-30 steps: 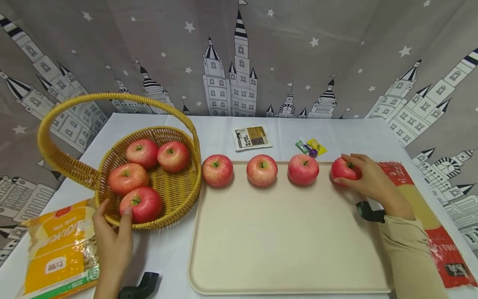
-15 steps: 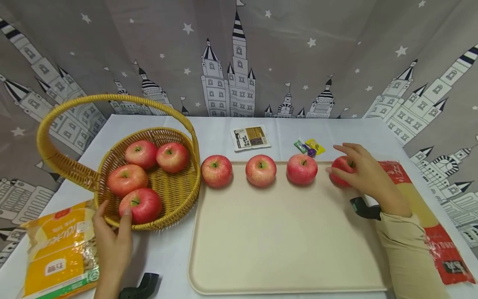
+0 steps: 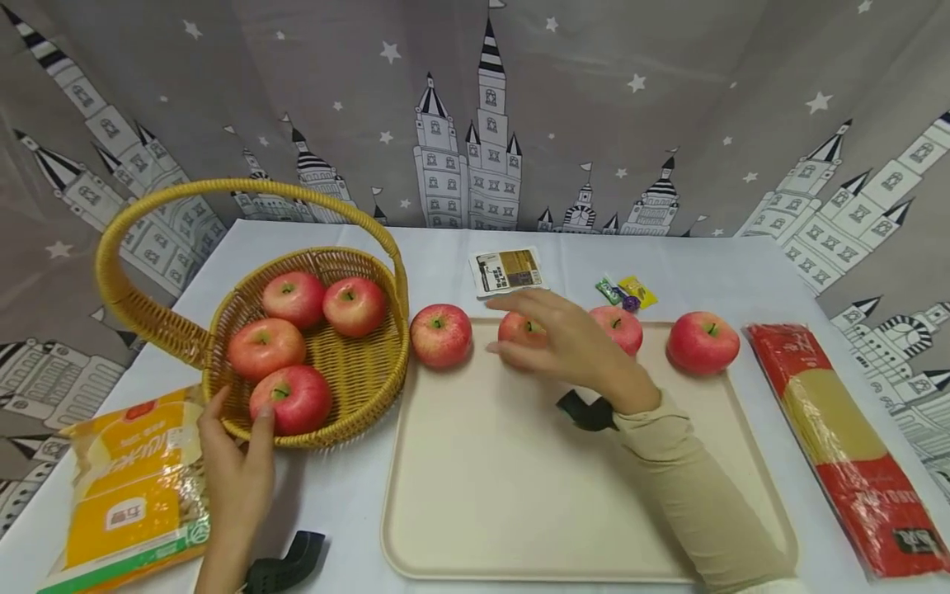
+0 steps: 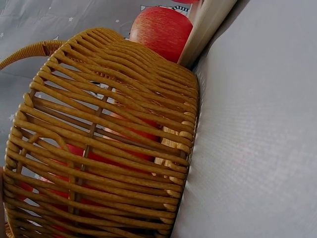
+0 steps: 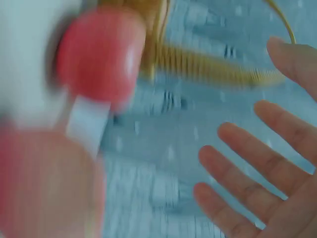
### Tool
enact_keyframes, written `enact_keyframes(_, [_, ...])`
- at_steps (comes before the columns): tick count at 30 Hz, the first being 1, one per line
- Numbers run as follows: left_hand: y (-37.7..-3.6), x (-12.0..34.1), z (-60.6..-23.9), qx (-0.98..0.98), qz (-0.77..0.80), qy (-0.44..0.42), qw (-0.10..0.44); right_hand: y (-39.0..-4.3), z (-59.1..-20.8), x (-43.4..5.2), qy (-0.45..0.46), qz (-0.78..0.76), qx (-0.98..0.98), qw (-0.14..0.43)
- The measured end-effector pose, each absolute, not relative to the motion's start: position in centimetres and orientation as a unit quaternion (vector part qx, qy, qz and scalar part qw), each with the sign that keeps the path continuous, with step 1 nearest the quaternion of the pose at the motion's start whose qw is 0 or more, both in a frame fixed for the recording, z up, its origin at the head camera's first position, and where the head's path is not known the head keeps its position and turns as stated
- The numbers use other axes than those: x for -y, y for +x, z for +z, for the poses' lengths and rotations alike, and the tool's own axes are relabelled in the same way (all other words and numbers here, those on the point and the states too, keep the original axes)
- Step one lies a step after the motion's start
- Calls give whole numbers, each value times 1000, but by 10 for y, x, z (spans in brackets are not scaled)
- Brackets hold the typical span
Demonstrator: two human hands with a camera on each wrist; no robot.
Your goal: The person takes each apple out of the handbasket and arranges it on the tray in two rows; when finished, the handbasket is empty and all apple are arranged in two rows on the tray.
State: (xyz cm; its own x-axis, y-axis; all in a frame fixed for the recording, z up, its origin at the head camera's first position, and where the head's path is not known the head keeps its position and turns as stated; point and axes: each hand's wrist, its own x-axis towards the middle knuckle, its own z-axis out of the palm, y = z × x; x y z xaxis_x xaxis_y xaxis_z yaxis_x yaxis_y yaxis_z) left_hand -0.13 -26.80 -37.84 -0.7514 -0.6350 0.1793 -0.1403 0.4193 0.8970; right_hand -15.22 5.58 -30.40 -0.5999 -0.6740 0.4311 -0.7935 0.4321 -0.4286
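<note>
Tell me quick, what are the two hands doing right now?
Left hand: open, fingers resting on the basket rim.
Right hand: open, holding nothing, fingers spread over the tray near an apple.

A white-clothed counter (image 3: 460, 247) sits before a grey backdrop curtain (image 3: 594, 99) printed with white stars and striped castle towers. At the counter's near left corner lies a yellow snack bag (image 3: 122, 487) with red and green trim. Along the right edge stretches a long red-and-yellow packet (image 3: 846, 445), lying lengthwise from back to front. Toward the back, near the middle, rests a small white-and-brown sachet (image 3: 509, 271); to its right lie a few small wrapped sweets (image 3: 623, 292) in green, purple and yellow, close together. The curtain falls behind the counter and wraps round both sides.
</note>
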Motion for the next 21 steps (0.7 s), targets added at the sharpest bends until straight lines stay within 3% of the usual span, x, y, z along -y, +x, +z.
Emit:
enact_keyframes(10, [-1, 268, -376, 807, -478, 240, 251, -132, -314, 73, 540, 247, 805, -27])
enact_keyframes(21, [0, 268, -376, 810, -475, 240, 244, -128, -326, 150, 531, 172, 825, -83])
